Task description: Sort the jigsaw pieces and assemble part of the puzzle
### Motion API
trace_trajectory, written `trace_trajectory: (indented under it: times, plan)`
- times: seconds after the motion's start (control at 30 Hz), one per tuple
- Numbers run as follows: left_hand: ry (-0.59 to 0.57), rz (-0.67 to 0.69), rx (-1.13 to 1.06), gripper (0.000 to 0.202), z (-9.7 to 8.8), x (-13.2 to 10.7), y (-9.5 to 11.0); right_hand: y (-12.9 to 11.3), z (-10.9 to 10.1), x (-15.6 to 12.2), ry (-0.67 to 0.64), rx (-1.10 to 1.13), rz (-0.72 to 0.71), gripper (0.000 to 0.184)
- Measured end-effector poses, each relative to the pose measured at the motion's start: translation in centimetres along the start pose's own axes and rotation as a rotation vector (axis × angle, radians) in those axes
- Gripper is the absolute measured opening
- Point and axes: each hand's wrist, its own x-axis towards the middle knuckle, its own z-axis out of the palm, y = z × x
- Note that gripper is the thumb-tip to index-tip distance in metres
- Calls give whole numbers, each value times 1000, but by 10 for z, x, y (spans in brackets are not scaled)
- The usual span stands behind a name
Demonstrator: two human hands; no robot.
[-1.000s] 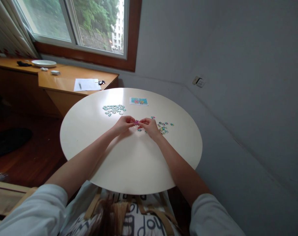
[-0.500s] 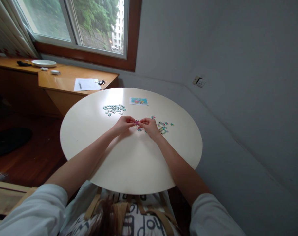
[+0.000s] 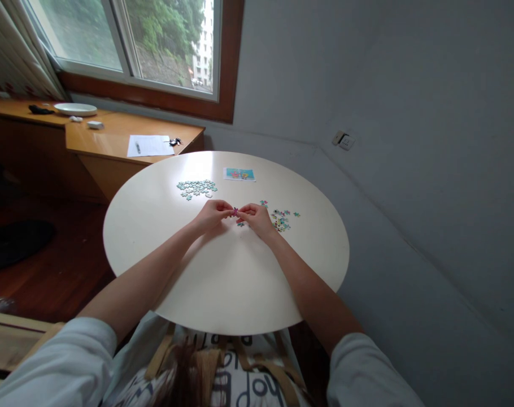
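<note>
Between the fingertips of both hands is a small pink-purple jigsaw piece, held just above the white round table. My left hand pinches it from the left, and my right hand from the right. Whether it is one piece or two joined ones is too small to tell. Just below the fingers lies a blue-green jigsaw piece, partly covered. To the right of my right hand spreads a heap of colourful jigsaw pieces, part of it hidden by the wrist.
Pale green jigsaw pieces lie spread at the table's back left. A picture card rests near the far edge. Behind stands a wooden desk with a paper sheet, keys and a white plate. A wall rises on the right.
The hands stay almost in place, with the held piece shifting and turning slightly between the fingertips. The pieces on the table have not visibly moved.
</note>
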Motion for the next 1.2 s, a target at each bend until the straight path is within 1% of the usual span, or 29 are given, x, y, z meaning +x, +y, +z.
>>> trace_trajectory:
  times: [0.23,0.43,0.53,0.63,0.73,0.83,0.9,1.0,1.2]
  plan:
    - [6,5,-23,10,-1,1,-2,-2,1,-2,-24,4,33,44]
    - [10,38,-72,16,-1,4,-8,-3,1,-2,-33,5,42,43]
    - [7,30,-88,18,-1,5,-9,-3,-1,-3,-53,-15,34,38]
    - [-1,9,-75,18,-3,6,-10,-2,-4,-1,-64,-60,17,26]
    - [-35,-21,-39,18,-6,6,-10,-3,-10,0,-44,-208,-29,10]
    - [-77,-52,28,16,-9,6,-11,-8,-17,-2,-38,-468,-83,5]
    - [-96,-59,85,13,-10,6,-12,-12,-20,-4,-60,-606,-98,6]
    - [-111,-57,184,11,-10,7,-14,-19,-22,-10,-110,-734,-105,10]
    - [-80,-10,394,14,-10,8,-17,-23,-20,-15,-179,-859,-120,21]
